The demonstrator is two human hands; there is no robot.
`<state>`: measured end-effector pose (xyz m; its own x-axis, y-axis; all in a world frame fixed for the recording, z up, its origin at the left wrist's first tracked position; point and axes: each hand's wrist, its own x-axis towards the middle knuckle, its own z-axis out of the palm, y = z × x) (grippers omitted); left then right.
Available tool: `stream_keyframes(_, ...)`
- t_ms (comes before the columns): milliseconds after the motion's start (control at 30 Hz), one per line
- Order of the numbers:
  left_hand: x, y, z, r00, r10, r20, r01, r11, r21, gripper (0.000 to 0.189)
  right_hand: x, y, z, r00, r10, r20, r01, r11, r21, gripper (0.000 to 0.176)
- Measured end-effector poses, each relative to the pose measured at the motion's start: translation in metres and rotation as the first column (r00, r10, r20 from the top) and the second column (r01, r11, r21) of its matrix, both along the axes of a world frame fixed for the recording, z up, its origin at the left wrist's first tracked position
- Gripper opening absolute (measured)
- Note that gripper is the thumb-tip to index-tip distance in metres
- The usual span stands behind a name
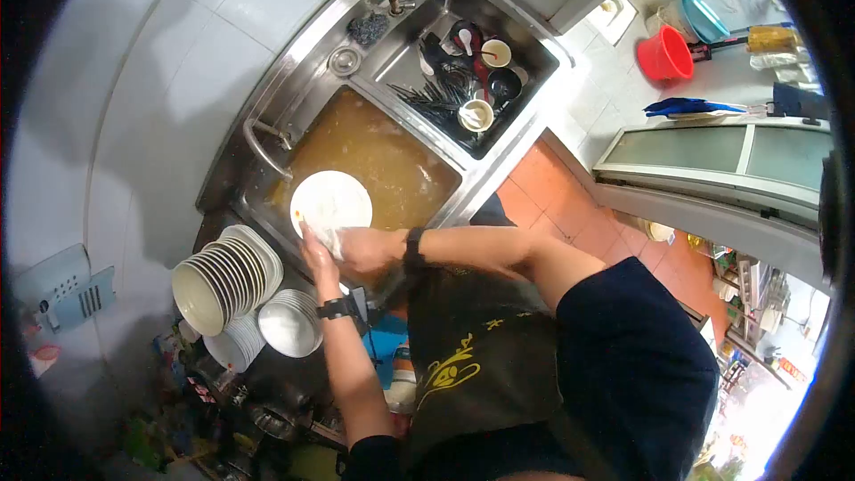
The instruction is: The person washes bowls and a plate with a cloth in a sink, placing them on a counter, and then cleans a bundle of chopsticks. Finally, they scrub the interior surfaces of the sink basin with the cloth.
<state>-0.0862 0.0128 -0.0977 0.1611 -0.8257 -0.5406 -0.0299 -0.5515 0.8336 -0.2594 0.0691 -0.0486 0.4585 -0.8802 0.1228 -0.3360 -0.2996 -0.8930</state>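
A white round plate (331, 199) is tilted over the left sink basin, which holds murky brown water (383, 156). My left hand (316, 254) grips the plate's lower left rim, near a small orange spot. On the plate's lower part, my right hand (361, 248) is closed round a whitish cloth (331, 239) pressed to its surface. Each wrist wears a dark band.
Stacked plates (223, 281) and bowls (290, 322) stand left of the basin. The other basin (401, 62) holds chopsticks (436, 102), spoons and cups. A curved faucet (258, 138) reaches over the water. A red bucket (664, 53) is at upper right.
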Motion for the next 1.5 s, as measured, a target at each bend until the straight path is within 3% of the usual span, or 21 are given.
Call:
stream_keyframes(133,0.008,-0.032,0.085,0.929,-0.267,-0.256,0.312,0.938,0.153,0.052,-0.048,-0.005,-0.040,0.944,-0.122,-0.305,-0.095,0.788,-0.609,0.026)
stream_keyframes(233,-0.004,-0.021,0.081,0.930,-0.115,-0.348,0.155,0.984,0.088,0.050,-0.045,-0.014,-0.043,0.893,0.143,-0.427,-0.256,0.941,-0.221,0.022)
stream_keyframes(267,0.015,-0.011,0.012,0.968,-0.126,-0.218,0.108,0.990,-0.092,0.050,-0.047,-0.013,-0.024,0.952,0.074,-0.297,-0.175,0.927,-0.332,0.020)
stream_keyframes(300,-0.034,0.014,0.055,1.000,-0.005,-0.025,0.001,0.988,-0.157,0.051,-0.036,-0.008,-0.027,0.958,0.036,-0.286,-0.131,0.938,-0.320,0.020)
stream_keyframes(367,-0.050,0.030,0.025,0.971,0.234,-0.045,-0.238,0.940,-0.244,0.052,-0.012,-0.003,-0.037,0.963,-0.040,-0.266,-0.043,0.954,-0.297,0.020)
stream_keyframes(400,-0.039,0.023,0.049,0.983,0.137,-0.124,-0.152,0.981,-0.117,0.051,-0.012,0.003,-0.016,0.977,-0.109,-0.185,0.064,0.970,-0.233,0.024)
stream_keyframes(533,0.024,-0.030,0.094,0.904,-0.370,-0.214,0.402,0.907,0.129,0.042,-0.064,-0.023,-0.018,0.970,0.044,-0.241,-0.213,0.634,-0.743,0.025)
stream_keyframes(633,-0.001,-0.010,0.086,0.950,-0.119,-0.288,0.132,0.991,0.024,0.040,-0.063,-0.023,-0.023,0.939,0.069,-0.337,-0.223,0.869,-0.441,0.023)
stream_keyframes(700,-0.038,0.028,0.051,0.991,0.096,-0.088,-0.116,0.959,-0.260,0.039,-0.047,-0.018,-0.008,0.960,0.061,-0.275,-0.137,0.953,-0.268,0.017)
stream_keyframes(733,-0.040,0.031,0.047,1.000,0.010,0.013,-0.006,0.949,-0.314,0.040,-0.024,-0.015,-0.037,1.000,-0.020,-0.011,0.016,0.954,-0.300,0.016)
stream_keyframes(767,-0.030,0.034,0.043,0.991,-0.063,0.118,0.102,0.927,-0.360,0.041,-0.020,-0.009,-0.030,0.971,0.051,-0.234,-0.106,0.967,-0.231,0.017)
stream_keyframes(833,-0.006,0.009,0.059,0.958,0.012,-0.285,-0.025,0.999,-0.045,0.046,-0.030,-0.010,-0.028,0.922,0.029,-0.387,-0.264,0.779,-0.569,0.019)
stream_keyframes(933,0.010,-0.014,0.109,0.953,-0.216,-0.210,0.238,0.968,0.082,0.043,-0.072,-0.028,-0.019,0.974,0.065,-0.219,-0.210,0.628,-0.749,0.019)
stream_keyframes(1033,-0.004,0.010,0.066,0.934,0.099,-0.342,-0.121,0.992,-0.043,0.040,-0.043,-0.031,-0.035,0.946,0.124,-0.300,-0.234,0.901,-0.365,0.019)
stream_keyframes(1067,-0.008,0.016,0.051,0.959,0.080,-0.272,-0.116,0.986,-0.118,0.040,-0.049,-0.025,0.016,0.911,0.226,-0.346,-0.248,0.968,-0.021,0.027)
stream_keyframes(1133,-0.023,0.028,0.033,0.991,0.069,-0.114,-0.097,0.961,-0.259,0.040,-0.027,-0.017,0.012,0.978,0.013,-0.209,-0.106,0.891,-0.440,0.033)
stream_keyframes(1167,-0.015,0.019,0.042,0.956,0.166,-0.240,-0.185,0.981,-0.057,0.041,-0.021,-0.013,0.007,0.992,-0.065,-0.110,-0.017,0.786,-0.618,0.037)
stream_keyframes(1233,0.009,0.001,0.074,0.919,-0.152,-0.363,0.169,0.985,0.015,0.044,-0.034,-0.013,-0.016,0.970,0.016,-0.241,-0.171,0.751,-0.638,0.041)
stream_keyframes(1300,0.022,-0.014,0.098,0.916,-0.205,-0.345,0.233,0.972,0.042,0.045,-0.050,-0.024,-0.019,0.943,0.081,-0.323,-0.279,0.723,-0.633,0.040)
stream_keyframes(1433,-0.006,0.008,0.056,0.890,0.042,-0.454,-0.136,0.975,-0.176,0.049,-0.034,-0.032,0.005,0.981,0.083,-0.175,-0.163,0.846,-0.508,0.036)
stream_keyframes(1500,-0.048,0.035,0.084,0.995,0.104,0.007,-0.096,0.944,-0.316,0.050,-0.010,-0.023,0.001,0.997,-0.031,-0.076,0.009,0.959,-0.282,0.040)
